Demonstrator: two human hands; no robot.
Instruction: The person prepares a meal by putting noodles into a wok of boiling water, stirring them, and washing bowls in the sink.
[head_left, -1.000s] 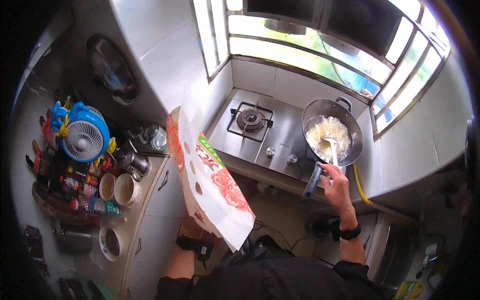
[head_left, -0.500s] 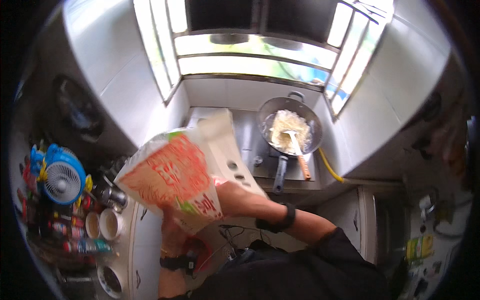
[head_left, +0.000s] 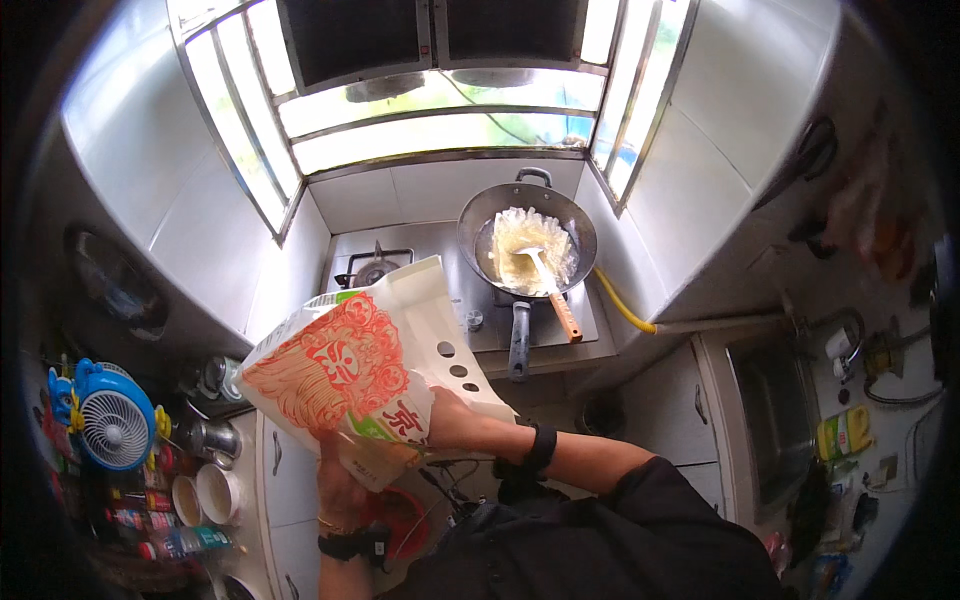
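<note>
A steel surface (head_left: 585, 335) runs under the window with a gas stove set in. A wok (head_left: 527, 240) sits over its right burner; the left burner (head_left: 377, 268) is bare. By the left-hand surface's (head_left: 262, 440) near edge stand two white cups (head_left: 205, 495), metal pots (head_left: 210, 435) and a blue fan (head_left: 110, 420).

The noodle carton (head_left: 350, 380) hides the fingers of both the left hand (head_left: 340, 485) and the right hand (head_left: 450, 415); each grip's closure behind it is unreadable.

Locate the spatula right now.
In the head view the orange-handled spatula lies in the wok on the right burner, upper centre, blade in the pale food, handle over the rim toward the person.
</note>
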